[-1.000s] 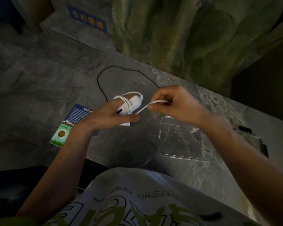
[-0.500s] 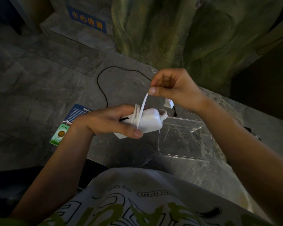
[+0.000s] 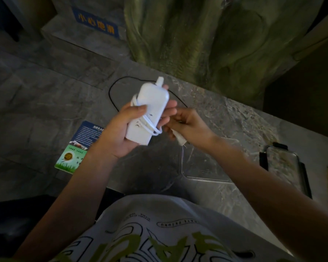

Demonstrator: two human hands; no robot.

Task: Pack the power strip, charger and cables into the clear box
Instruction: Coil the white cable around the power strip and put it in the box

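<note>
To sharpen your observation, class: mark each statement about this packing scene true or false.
1. The left hand grips the white plastic power strip. True.
2. A white cord is wound round the power strip. True.
3. The power strip lies in the clear plastic box. False: it is held outside the box.
4. The right hand holds the thin black cable. False: it lies on the grey stone counter; that hand holds the white plug.

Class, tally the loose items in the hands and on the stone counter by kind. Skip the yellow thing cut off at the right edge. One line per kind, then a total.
Power strip, counted together with its plug: 1
Black cable: 1
Clear containers: 2, the clear box and a black-clipped one
Printed card: 1
Total: 5
</note>
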